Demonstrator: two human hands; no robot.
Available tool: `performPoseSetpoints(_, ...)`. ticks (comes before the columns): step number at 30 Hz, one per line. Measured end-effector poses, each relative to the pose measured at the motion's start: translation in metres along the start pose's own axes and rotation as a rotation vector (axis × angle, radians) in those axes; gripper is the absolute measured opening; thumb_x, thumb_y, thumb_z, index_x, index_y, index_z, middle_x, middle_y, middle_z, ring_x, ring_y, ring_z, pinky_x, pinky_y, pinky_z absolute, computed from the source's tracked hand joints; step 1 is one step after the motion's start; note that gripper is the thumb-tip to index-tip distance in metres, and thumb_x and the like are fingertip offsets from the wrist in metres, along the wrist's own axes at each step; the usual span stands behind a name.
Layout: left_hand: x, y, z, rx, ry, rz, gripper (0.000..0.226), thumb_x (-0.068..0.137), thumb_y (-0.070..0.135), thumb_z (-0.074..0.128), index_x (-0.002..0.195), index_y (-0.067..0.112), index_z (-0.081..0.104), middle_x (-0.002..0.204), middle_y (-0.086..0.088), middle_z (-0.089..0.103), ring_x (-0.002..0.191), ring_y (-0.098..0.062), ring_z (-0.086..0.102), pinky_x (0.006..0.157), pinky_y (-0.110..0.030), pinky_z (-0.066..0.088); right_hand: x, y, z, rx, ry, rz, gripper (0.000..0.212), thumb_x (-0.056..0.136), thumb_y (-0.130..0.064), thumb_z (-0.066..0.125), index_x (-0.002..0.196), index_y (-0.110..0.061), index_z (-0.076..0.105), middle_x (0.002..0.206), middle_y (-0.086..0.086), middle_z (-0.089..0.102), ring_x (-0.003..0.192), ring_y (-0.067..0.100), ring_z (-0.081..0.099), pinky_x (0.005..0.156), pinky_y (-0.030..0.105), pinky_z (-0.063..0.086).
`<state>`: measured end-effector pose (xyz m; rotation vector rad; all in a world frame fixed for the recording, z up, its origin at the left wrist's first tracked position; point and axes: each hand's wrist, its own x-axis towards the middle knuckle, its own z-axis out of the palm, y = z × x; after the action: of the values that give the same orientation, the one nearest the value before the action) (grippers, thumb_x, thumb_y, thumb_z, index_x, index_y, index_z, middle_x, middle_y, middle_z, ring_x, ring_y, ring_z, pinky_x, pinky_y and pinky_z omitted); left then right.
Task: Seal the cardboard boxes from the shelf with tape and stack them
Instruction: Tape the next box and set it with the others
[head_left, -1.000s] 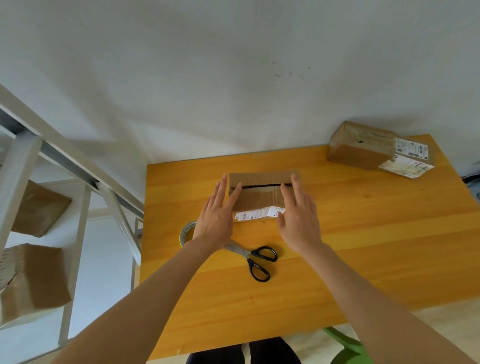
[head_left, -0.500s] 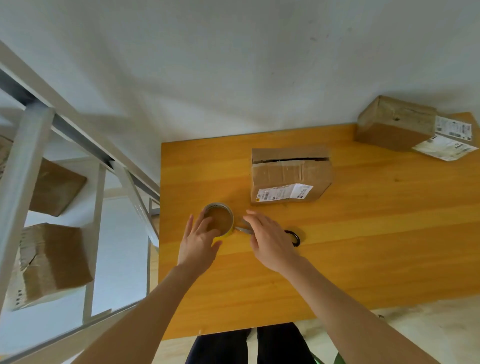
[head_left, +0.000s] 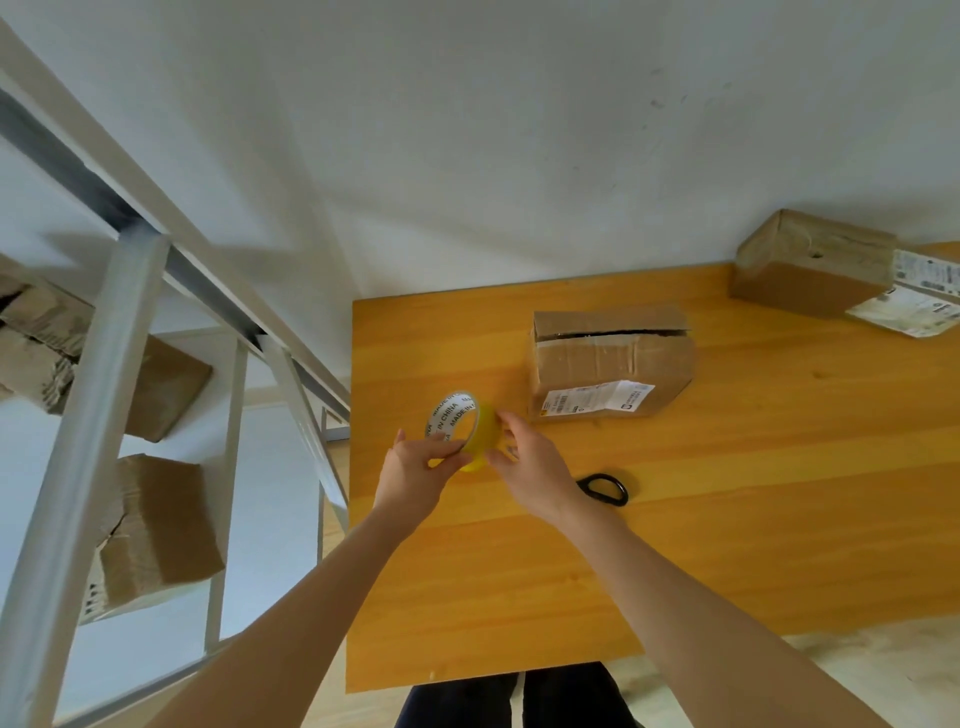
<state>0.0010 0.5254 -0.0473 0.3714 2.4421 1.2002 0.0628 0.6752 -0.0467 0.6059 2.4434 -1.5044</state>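
Observation:
A yellowish tape roll with a white printed core is lifted off the wooden table and held upright. My left hand grips its lower rim, thumb across the front. My right hand pinches the roll's right side with its fingertips. Behind them a small cardboard box with a white label sits on the table, its top flaps slightly apart. Another taped box with labels lies at the far right corner.
Black scissors lie on the table, partly hidden by my right wrist. A metal shelf stands to the left with several cardboard boxes on it. A white wall runs behind the table.
Both hands left the small box and came back to the tape roll. The roll, flat on the table half a second ago, is now lifted and tilted upright between both hands.

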Motion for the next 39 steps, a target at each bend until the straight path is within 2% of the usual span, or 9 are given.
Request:
performPoseSetpoints(3, 0.003, 0.01, -0.005, -0.105, 0.03, -0.052, 0.02, 0.081, 0.018, 0.074, 0.1, 0.012, 0.075, 0.102, -0.001, 0.072, 0.09, -0.001, 0.061, 0.092, 0.004, 0.024, -0.002, -0.011, -0.002, -0.099, 0.128, -0.1, 0.049, 0.101, -0.018, 0.05, 0.148, -0.009, 0.037, 0.152, 0.005, 0.039, 0.141, 0.019, 0.035, 0.114, 0.031, 0.031)
performPoseSetpoints(7, 0.009, 0.021, -0.007, -0.24, 0.058, -0.142, 0.026, 0.079, 0.022, 0.076, 0.103, 0.012, 0.074, 0.087, 0.014, 0.067, 0.077, 0.011, 0.059, 0.066, -0.005, 0.044, -0.009, -0.022, -0.007, -0.181, 0.203, -0.241, 0.043, 0.103, -0.014, 0.045, 0.145, -0.007, 0.043, 0.152, 0.006, 0.039, 0.14, 0.02, 0.037, 0.111, 0.035, 0.037)
performPoseSetpoints(16, 0.011, 0.041, -0.01, -0.405, 0.019, -0.103, 0.016, 0.077, 0.015, 0.078, 0.088, 0.027, 0.076, 0.081, 0.024, 0.067, 0.082, 0.012, 0.061, 0.068, -0.004, 0.046, -0.012, -0.037, -0.022, -0.01, 0.539, -0.228, 0.021, 0.096, -0.013, 0.06, 0.11, 0.0, 0.068, 0.108, 0.012, 0.065, 0.093, 0.023, 0.065, 0.081, 0.021, 0.051)
performPoseSetpoints(20, 0.011, 0.046, -0.011, -0.357, 0.038, -0.006, 0.019, 0.078, 0.013, 0.077, 0.096, 0.018, 0.075, 0.094, 0.013, 0.067, 0.091, 0.008, 0.059, 0.109, -0.033, 0.036, -0.012, -0.044, -0.032, 0.409, 0.509, 0.034, 0.01, 0.094, -0.017, 0.063, 0.093, -0.009, 0.069, 0.086, 0.004, 0.069, 0.085, 0.02, 0.069, 0.084, 0.034, 0.057)
performPoseSetpoints(22, 0.011, 0.05, -0.013, -0.331, 0.034, 0.077, 0.021, 0.078, 0.011, 0.076, 0.091, 0.026, 0.073, 0.099, 0.009, 0.067, 0.099, 0.002, 0.061, 0.116, -0.042, 0.024, -0.013, -0.048, -0.039, 0.577, 0.464, 0.116, 0.006, 0.092, -0.016, 0.066, 0.087, -0.014, 0.067, 0.083, 0.002, 0.069, 0.081, 0.019, 0.07, 0.084, 0.036, 0.058)
performPoseSetpoints(29, 0.013, 0.061, -0.018, -0.261, 0.026, 0.179, 0.018, 0.079, 0.011, 0.075, 0.093, 0.023, 0.073, 0.11, -0.003, 0.07, 0.09, 0.022, 0.051, 0.118, -0.04, 0.015, -0.017, -0.062, -0.059, 0.695, 0.36, 0.198, 0.005, 0.088, -0.01, 0.071, 0.084, -0.012, 0.068, 0.084, 0.005, 0.069, 0.073, 0.012, 0.067, 0.067, 0.018, 0.057)
performPoseSetpoints(34, 0.013, 0.071, -0.02, -0.239, 0.047, 0.165, 0.017, 0.081, 0.015, 0.073, 0.098, 0.018, 0.074, 0.112, -0.002, 0.069, 0.106, 0.004, 0.056, 0.117, -0.034, 0.015, -0.018, -0.067, -0.065, 0.625, 0.424, 0.141, 0.003, 0.086, -0.006, 0.071, 0.087, -0.007, 0.069, 0.084, 0.007, 0.067, 0.075, 0.016, 0.065, 0.066, 0.024, 0.058)
performPoseSetpoints(37, 0.011, 0.079, -0.021, -0.272, 0.018, 0.163, 0.014, 0.084, 0.015, 0.071, 0.097, 0.013, 0.075, 0.096, 0.009, 0.072, 0.09, 0.006, 0.062, 0.111, -0.031, 0.029, -0.017, -0.07, -0.063, 0.554, 0.497, 0.055, 0.001, 0.088, -0.008, 0.07, 0.088, -0.007, 0.07, 0.082, 0.005, 0.067, 0.073, 0.015, 0.063, 0.065, 0.022, 0.055)
performPoseSetpoints(39, 0.01, 0.085, -0.023, -0.344, -0.015, 0.118, 0.009, 0.084, 0.012, 0.071, 0.092, 0.014, 0.075, 0.082, 0.015, 0.072, 0.077, 0.002, 0.066, 0.088, -0.02, 0.049, -0.016, -0.072, -0.064, 0.514, 0.518, -0.02, 0.001, 0.089, -0.009, 0.069, 0.087, -0.009, 0.07, 0.08, 0.001, 0.067, 0.073, 0.011, 0.061, 0.068, 0.018, 0.051)
